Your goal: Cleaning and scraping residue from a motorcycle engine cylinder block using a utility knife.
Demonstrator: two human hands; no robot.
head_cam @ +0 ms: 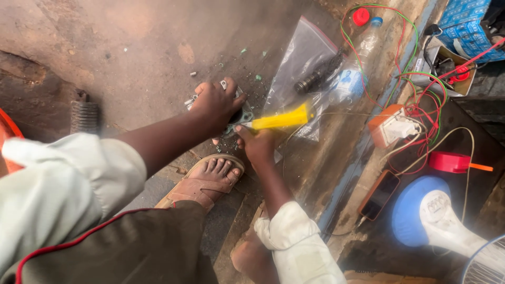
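Metal part (pixel 239 113): small grey piece on the dirt floor, just above the sandalled foot (pixel 208 179), mostly covered by the left hand
Left hand (pixel 215 105): clamped down over the metal part, fingers curled around it
Right hand (pixel 259 143): gripping a yellow-handled tool (pixel 281 120), its working end meeting the part
Plastic bag (pixel 310 68): clear, on the floor just beyond the tool, a dark cylinder inside
Right edge of floor: tangled wires (pixel 415 79), orange socket box (pixel 392 125), phone (pixel 380 193)

Bare reddish-brown dirt floor (pixel 131 47), scuffed and littered with small green chips; worn concrete slabs (pixel 231 221) nearer the feet; a raised concrete ledge (pixel 363 158) along the right; soft, even daylight throughout
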